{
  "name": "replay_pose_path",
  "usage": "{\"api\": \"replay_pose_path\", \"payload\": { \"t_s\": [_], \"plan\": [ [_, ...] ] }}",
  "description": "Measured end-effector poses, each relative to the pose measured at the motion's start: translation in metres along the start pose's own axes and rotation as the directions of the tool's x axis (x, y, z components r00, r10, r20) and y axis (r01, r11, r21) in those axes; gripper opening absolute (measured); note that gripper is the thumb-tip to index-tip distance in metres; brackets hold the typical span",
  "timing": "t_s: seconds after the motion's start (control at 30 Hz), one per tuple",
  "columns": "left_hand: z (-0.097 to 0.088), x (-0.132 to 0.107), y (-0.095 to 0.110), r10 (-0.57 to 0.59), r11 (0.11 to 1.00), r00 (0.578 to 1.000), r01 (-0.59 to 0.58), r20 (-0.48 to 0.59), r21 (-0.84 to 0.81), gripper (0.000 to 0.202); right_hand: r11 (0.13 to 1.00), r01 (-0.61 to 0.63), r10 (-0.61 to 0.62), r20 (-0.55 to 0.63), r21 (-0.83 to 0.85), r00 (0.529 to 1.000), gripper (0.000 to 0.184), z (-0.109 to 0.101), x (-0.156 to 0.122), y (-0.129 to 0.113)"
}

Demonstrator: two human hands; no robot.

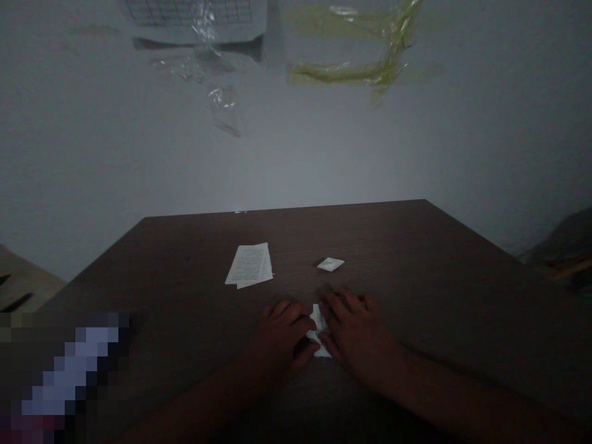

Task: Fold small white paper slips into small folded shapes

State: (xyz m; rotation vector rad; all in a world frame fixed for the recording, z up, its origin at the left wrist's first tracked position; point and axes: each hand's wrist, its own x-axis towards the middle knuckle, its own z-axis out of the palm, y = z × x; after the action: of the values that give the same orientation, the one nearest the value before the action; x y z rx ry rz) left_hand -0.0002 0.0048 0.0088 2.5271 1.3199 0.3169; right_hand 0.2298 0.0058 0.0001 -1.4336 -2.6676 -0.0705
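A small creased piece of white paper (317, 314) lies on the brown table between my two hands. My left hand (284, 333) rests at its left side, fingers curved, with the thumb and index fingertips on the paper and a dark gap between them. From the right, my right hand (358, 333) lies over the paper's other side, its fingers spread and slightly blurred. Part of the paper is hidden under the hands. Just beyond the right fingertips is a folded, diamond-shaped white paper (330, 264). Farther left lie several printed sheets (250, 265), loosely stacked.
The dark brown table (185, 246) meets a grey wall (296, 154) at its far edge. Yellow tape (342, 74) and clear tape (224, 102) stick to the wall. A pixelated, blurred-out area (69, 370) covers the lower left. A tiny white scrap (240, 212) lies at the back edge.
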Motion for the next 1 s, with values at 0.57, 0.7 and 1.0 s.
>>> {"api": "replay_pose_path", "payload": {
  "t_s": [0.57, 0.7, 1.0],
  "plan": [
    [0.005, -0.003, -0.005, 0.045, 0.999, 0.997, -0.046, -0.059, -0.023, 0.028, 0.917, 0.014, 0.043, -0.132, 0.399, 0.99, 0.03, 0.009, 0.009, 0.026],
    [0.006, -0.003, -0.006, 0.043, 0.999, 0.997, -0.044, -0.069, -0.013, 0.027, 0.829, -0.033, 0.125, -0.127, 0.558, 0.984, 0.011, 0.012, 0.014, 0.032],
    [-0.004, -0.005, -0.01, 0.082, 0.983, 0.974, -0.114, -0.213, -0.144, 0.019, 0.662, -0.02, 0.348, -0.283, 0.749, 0.894, 0.011, -0.003, 0.007, 0.034]
  ]
}}
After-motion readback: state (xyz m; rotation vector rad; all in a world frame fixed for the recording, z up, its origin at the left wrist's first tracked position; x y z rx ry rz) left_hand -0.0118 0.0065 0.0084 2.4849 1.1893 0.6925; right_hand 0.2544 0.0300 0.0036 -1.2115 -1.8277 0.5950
